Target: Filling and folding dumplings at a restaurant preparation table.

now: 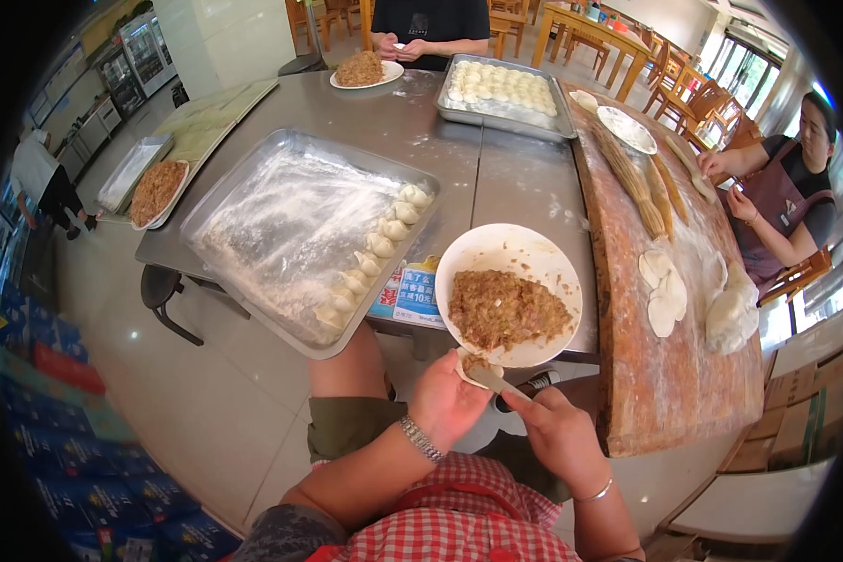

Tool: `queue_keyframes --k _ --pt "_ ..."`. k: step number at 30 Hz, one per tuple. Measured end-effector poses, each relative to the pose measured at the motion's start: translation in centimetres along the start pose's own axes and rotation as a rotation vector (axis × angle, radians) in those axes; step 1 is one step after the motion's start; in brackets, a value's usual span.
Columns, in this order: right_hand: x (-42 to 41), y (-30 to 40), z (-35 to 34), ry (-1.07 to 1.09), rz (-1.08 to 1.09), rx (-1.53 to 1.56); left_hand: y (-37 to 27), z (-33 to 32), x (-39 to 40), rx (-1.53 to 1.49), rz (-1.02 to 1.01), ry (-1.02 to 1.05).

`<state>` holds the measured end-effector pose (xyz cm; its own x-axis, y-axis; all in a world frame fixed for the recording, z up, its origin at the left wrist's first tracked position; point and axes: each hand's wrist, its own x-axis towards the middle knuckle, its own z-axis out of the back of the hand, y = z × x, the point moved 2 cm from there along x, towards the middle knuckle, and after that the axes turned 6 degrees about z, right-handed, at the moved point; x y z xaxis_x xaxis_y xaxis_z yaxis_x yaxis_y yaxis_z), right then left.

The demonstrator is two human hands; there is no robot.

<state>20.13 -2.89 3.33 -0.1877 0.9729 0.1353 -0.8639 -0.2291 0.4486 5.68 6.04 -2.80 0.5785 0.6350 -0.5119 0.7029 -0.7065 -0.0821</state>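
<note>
My left hand (pixel 448 397) holds a round dough wrapper (pixel 466 367) in its palm and fingers, just below the near rim of a white bowl. Some filling lies on the wrapper. With my right hand (pixel 558 432) I grip a flat spatula (pixel 493 381), whose blade rests on the filling in the wrapper. The white bowl (pixel 456 246) holds a mound of brown minced filling (pixel 506 309). To its left a floured metal tray (pixel 253 204) carries a row of folded dumplings (pixel 381 244) along its right side.
A wooden board (pixel 674 400) at right bears dough wrappers (pixel 662 291), a dough lump (pixel 733 316), a bundle of thin sticks (pixel 625 175) and rolling pins (pixel 664 190). Another dumpling tray (pixel 502 95) stands farther back. Two people work across and at right; another person stands far left.
</note>
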Motion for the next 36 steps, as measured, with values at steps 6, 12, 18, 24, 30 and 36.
queue_keyframes --k 6,12,18,24,30,36 --pt "1.3 -0.8 2.5 -0.07 -0.058 0.337 0.0 0.0 -0.1 -0.029 0.019 -0.013" --pt "1.5 -1.7 0.2 0.018 -0.11 0.347 0.1 -0.2 0.0 -0.014 0.021 0.021" --pt "1.2 -2.3 0.3 0.0 -0.114 0.513 0.2 0.5 0.4 -0.001 0.008 0.031" --pt "1.3 -1.4 -0.8 -0.007 -0.019 0.297 0.2 0.8 0.5 0.001 0.011 0.059" --pt "-0.4 -1.0 -3.4 0.011 -0.035 -0.009 0.1 2.8 1.1 0.01 0.036 -0.019" --pt "-0.3 -1.3 -3.1 -0.012 0.014 0.368 -0.4 6.7 1.3 -0.044 0.082 -0.089"
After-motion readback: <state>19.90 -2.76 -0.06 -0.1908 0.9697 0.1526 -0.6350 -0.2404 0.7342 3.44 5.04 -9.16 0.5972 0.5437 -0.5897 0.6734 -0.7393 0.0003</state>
